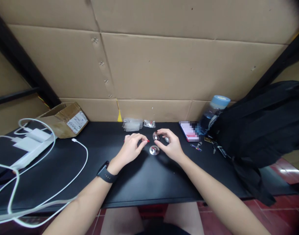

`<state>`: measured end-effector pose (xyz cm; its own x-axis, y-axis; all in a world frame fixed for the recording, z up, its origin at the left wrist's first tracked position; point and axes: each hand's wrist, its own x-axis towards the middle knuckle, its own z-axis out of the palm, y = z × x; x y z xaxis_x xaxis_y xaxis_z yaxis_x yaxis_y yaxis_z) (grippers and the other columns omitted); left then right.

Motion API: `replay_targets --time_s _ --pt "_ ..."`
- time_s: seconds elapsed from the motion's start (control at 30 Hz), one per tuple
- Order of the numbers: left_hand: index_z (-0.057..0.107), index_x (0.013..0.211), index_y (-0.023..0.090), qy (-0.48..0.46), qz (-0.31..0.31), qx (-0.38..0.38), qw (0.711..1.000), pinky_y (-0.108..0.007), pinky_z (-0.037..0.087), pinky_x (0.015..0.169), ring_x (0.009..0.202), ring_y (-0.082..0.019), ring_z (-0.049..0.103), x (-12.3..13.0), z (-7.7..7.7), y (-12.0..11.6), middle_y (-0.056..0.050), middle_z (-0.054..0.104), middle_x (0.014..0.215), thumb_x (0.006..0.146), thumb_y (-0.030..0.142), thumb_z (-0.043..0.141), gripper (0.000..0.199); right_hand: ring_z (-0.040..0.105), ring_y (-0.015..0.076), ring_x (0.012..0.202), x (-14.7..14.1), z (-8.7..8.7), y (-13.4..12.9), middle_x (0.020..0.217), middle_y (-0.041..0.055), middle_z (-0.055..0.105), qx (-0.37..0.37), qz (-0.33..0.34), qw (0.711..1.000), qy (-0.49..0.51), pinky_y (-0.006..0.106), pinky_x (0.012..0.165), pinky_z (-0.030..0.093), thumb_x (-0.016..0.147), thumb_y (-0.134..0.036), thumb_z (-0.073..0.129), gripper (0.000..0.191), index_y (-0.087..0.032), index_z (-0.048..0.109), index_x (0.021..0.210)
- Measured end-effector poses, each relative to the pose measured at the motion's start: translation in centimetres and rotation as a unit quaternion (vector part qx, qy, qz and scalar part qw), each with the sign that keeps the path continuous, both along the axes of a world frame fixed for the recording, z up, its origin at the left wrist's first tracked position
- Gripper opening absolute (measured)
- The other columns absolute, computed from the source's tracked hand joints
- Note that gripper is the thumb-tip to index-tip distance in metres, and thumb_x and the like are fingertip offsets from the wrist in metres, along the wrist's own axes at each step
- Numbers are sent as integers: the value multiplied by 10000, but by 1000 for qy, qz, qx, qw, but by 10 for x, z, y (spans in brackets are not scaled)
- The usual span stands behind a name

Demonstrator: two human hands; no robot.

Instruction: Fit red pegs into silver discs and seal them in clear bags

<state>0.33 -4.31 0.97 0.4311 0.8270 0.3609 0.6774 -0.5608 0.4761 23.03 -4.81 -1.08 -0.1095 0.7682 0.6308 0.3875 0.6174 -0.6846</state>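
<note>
On the black table lies a round silver metal disc (154, 150) with a small red part at its centre. My left hand (134, 146), with a dark watch on its wrist, is closed on a thin red piece (148, 141) just up and left of that disc. My right hand (171, 146) pinches a second round metal disc (156, 136), tilted on edge, between thumb and fingers. Another shiny metal piece (166, 139) shows partly behind the right fingers. The two hands are apart from each other.
Clear plastic bags (132, 124) and a small bagged part (149, 123) lie at the back. To the left are a cardboard box (66, 120), a white power strip (33, 150) and cables. A phone (189, 131), keys, a blue-capped bottle (213, 112) and a black backpack (264, 124) are right.
</note>
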Motion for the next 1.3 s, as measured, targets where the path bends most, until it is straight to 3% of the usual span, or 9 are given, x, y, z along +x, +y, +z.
replay_targets --time_s 0.1,0.23,0.37,0.57,0.87,1.03,1.13,1.23,1.3 --pt "637 963 224 -19 -11 -11 1000 -357 366 861 1027 -225 620 7 -3 -3 -36 707 1041 1037 346 478 214 656 244 1127 -14 -3 -7 1198 101 684 23 56 998 32 363 868 556 812 -286 792 332 -234 663 1114" --pt "619 966 228 -59 -34 -17 998 -345 384 866 1033 -215 599 11 -8 -4 -34 673 1043 1037 323 473 188 673 241 1086 -17 -7 -7 1155 98 703 18 82 996 41 377 875 554 809 -279 811 329 -237 661 1099" --pt "624 938 231 -76 -27 -4 997 -350 382 878 1044 -215 595 12 -7 -5 -28 676 1030 1026 314 491 180 689 244 1078 -14 -10 -7 1147 96 725 -1 90 995 52 384 882 554 808 -293 825 344 -233 658 1103" --pt "635 982 223 -29 12 51 998 -401 343 901 1153 -264 561 15 -3 -12 -63 663 1132 975 258 533 108 709 244 1068 -19 -8 -12 1157 94 754 -6 88 993 77 390 901 551 795 -312 847 334 -233 661 1062" --pt "657 963 222 -83 18 46 995 -407 390 932 1080 -247 557 16 -4 -15 -66 596 1130 970 266 537 128 707 252 1074 -18 -5 -15 1157 101 744 -20 102 991 88 425 958 567 779 -334 859 306 -234 675 1003" --pt "675 944 223 -74 33 86 993 -423 369 920 1088 -261 542 18 -2 -19 -70 600 1102 942 233 573 102 706 244 1045 -21 -6 -16 1127 95 738 -30 95 989 107 402 920 576 767 -322 872 285 -233 685 962" --pt "684 937 217 -41 42 134 989 -436 348 901 1115 -280 530 19 -2 -21 -85 613 1102 928 213 579 106 717 231 965 -24 -6 -16 1077 86 731 -68 90 985 129 351 820 585 757 -356 877 304 -222 683 950" --pt "701 911 223 -25 51 168 984 -444 334 892 1146 -295 526 20 -2 -22 -92 628 1099 934 230 591 112 718 188 796 -22 -5 -16 973 63 713 -135 97 977 137 302 697 568 887 -428 744 239 -207 664 929" --pt "710 899 228 -24 61 182 981 -449 327 895 1160 -298 529 20 -2 -22 -91 638 1093 932 231 607 109 696 168 760 -19 -3 -15 917 53 695 -144 105 979 100 297 705 551 1012 -432 554 275 -201 660 908"
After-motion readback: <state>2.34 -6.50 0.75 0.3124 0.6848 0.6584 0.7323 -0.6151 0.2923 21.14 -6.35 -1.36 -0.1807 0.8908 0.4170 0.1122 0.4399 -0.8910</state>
